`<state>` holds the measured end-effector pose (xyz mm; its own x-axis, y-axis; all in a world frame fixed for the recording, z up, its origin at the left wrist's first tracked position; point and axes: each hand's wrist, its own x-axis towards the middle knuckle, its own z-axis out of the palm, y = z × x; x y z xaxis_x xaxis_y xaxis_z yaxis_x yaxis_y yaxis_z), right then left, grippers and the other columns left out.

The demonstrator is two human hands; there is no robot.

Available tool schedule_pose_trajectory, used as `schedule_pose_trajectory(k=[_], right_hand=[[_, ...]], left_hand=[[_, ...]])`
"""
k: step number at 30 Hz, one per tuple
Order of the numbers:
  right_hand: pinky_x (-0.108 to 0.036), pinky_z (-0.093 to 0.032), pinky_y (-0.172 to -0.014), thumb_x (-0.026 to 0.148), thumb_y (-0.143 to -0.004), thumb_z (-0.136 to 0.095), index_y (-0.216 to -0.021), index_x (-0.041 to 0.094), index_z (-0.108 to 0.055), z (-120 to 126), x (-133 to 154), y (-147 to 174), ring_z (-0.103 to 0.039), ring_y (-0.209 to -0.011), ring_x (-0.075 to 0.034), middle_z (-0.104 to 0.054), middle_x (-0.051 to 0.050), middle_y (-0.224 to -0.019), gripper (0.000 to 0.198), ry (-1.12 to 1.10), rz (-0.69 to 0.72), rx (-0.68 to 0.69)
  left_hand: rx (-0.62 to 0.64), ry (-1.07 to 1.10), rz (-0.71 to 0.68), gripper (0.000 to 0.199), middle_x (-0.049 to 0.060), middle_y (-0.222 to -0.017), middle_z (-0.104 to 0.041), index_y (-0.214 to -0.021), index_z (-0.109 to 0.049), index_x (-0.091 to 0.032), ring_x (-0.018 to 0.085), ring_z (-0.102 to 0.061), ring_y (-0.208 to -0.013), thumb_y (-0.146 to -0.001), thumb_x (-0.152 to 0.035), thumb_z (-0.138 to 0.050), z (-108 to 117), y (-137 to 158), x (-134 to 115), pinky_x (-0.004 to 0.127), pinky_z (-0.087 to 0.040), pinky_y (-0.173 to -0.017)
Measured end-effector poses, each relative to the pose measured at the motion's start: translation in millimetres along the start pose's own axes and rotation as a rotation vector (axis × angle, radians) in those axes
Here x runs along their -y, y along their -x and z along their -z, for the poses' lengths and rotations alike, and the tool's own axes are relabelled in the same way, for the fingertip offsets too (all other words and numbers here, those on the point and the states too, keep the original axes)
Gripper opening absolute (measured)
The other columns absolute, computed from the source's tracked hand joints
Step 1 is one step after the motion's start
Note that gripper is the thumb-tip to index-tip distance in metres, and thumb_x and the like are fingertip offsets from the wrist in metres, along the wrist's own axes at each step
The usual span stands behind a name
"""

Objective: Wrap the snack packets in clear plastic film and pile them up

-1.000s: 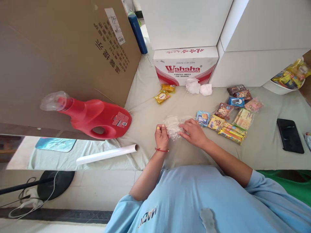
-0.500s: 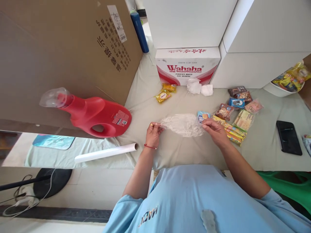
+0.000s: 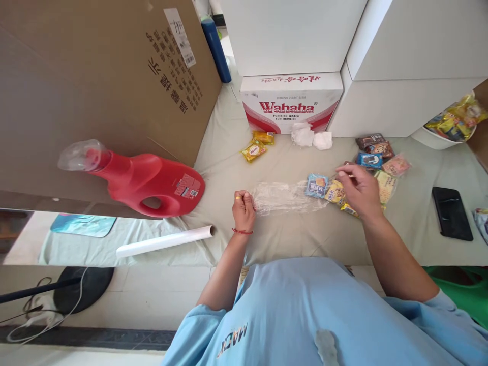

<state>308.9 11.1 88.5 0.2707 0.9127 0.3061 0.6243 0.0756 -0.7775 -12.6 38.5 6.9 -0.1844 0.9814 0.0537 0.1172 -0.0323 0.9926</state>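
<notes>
1. The right hand (image 3: 359,192) has moved rightward since the earlier frame, now above snack packets (image 3: 335,192), in front and right of the Wahaha box (image 3: 292,109).
2. Its fingers curl nearly together; whether they grip anything, I cannot tell.
3. The left hand (image 3: 244,211) pinches the clear film (image 3: 280,198) at one end, fingers closed.
4. The clear film stretches flat in front of the Wahaha box.

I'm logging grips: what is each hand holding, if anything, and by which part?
The left hand pinches the clear, crinkled, thin plastic film by its left end. Whether the right hand holds anything cannot be told.
</notes>
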Motion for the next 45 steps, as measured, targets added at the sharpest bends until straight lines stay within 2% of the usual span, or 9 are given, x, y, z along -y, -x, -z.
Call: schedule_pose_trajectory(k=[6,11,13,19,25,35,39,42,45], right_hand=[[-0.042,-0.046,-0.098,0.043,-0.099,-0.057,-0.107,0.020,-0.076,-83,46,-42,-0.061,-0.101,-0.025,-0.073,-0.010,-0.104,0.031,-0.004,0.382,0.496],[-0.032,-0.049,-0.080,0.057,-0.081,-0.077,-0.100,0.019,-0.077,-148,48,-64,-0.063,-0.083,-0.020,-0.075,-0.006,-0.093,0.043,-0.136,0.123,1.039],[-0.029,-0.046,-0.072,0.053,-0.079,-0.078,-0.094,0.017,-0.076,-159,47,-63,-0.061,-0.075,-0.017,-0.072,-0.002,-0.081,0.039,-0.264,0.032,1.108],[-0.035,-0.045,-0.089,0.033,-0.091,-0.068,-0.092,0.019,-0.076,-151,51,-41,-0.060,-0.088,-0.019,-0.071,-0.004,-0.086,0.015,-0.238,0.307,0.738],[-0.042,-0.046,-0.093,0.033,-0.102,-0.055,-0.100,0.024,-0.076,-117,60,-8,-0.055,-0.101,-0.025,-0.070,-0.009,-0.095,0.023,-0.041,0.605,0.504],[-0.044,-0.053,-0.093,0.017,-0.101,-0.053,-0.107,0.029,-0.074,-59,-3,87,-0.063,-0.108,-0.024,-0.074,-0.007,-0.096,0.025,0.019,0.724,0.558],[-0.044,-0.058,-0.092,0.013,-0.101,-0.049,-0.108,0.028,-0.073,-55,-22,101,-0.061,-0.112,-0.025,-0.074,-0.009,-0.102,0.028,0.021,0.654,0.569],[-0.049,-0.058,-0.097,0.013,-0.100,-0.050,-0.104,0.025,-0.072,-59,-20,102,-0.058,-0.121,-0.027,-0.072,-0.011,-0.115,0.026,0.025,0.652,0.542],[-0.052,-0.056,-0.102,0.013,-0.099,-0.049,-0.101,0.024,-0.072,-64,-14,101,-0.054,-0.130,-0.028,-0.069,-0.012,-0.126,0.025,0.003,0.666,0.575]], left_hand=[[0.043,-0.184,-0.160,0.026,-0.005,-0.067,-0.054,-0.090,-0.052,-0.025,0.013,-0.050,-0.058,-0.101,-0.047,-0.054,3,10,-1,0.026,-0.038,-0.062],[0.027,-0.205,-0.195,0.025,-0.005,-0.066,-0.052,-0.091,-0.055,-0.025,0.013,-0.050,-0.057,-0.100,-0.048,-0.056,5,17,-4,0.027,-0.038,-0.062],[0.007,-0.178,-0.155,0.027,-0.006,-0.065,-0.052,-0.091,-0.054,-0.025,0.012,-0.051,-0.055,-0.100,-0.050,-0.056,6,18,-6,0.026,-0.038,-0.060],[-0.145,-0.053,0.039,0.031,-0.010,-0.060,-0.048,-0.087,-0.046,-0.025,0.010,-0.049,-0.044,-0.101,-0.052,-0.054,1,10,-2,0.024,-0.036,-0.050],[-0.228,-0.053,0.111,0.028,-0.012,-0.055,-0.044,-0.085,-0.043,-0.025,0.010,-0.047,-0.041,-0.102,-0.047,-0.051,-2,-3,12,0.024,-0.037,-0.048],[-0.450,-0.137,0.202,0.018,-0.009,-0.064,-0.045,-0.091,-0.043,-0.025,0.012,-0.048,-0.043,-0.100,-0.040,-0.047,27,-4,21,0.027,-0.040,-0.053],[-0.489,-0.375,-0.043,0.026,0.007,-0.101,-0.059,-0.109,-0.051,-0.021,0.023,-0.065,-0.095,-0.084,-0.018,-0.056,29,16,5,0.042,-0.049,-0.095],[-0.319,-0.544,-0.393,0.049,0.016,-0.133,-0.054,-0.121,-0.059,-0.019,0.034,-0.040,-0.144,-0.072,-0.010,-0.056,22,28,-27,0.056,-0.023,-0.122],[0.239,-0.570,-0.600,0.058,0.012,-0.140,-0.057,-0.126,-0.064,-0.026,0.039,-0.030,-0.153,-0.069,-0.013,-0.064,10,26,-53,0.063,-0.001,-0.125]])
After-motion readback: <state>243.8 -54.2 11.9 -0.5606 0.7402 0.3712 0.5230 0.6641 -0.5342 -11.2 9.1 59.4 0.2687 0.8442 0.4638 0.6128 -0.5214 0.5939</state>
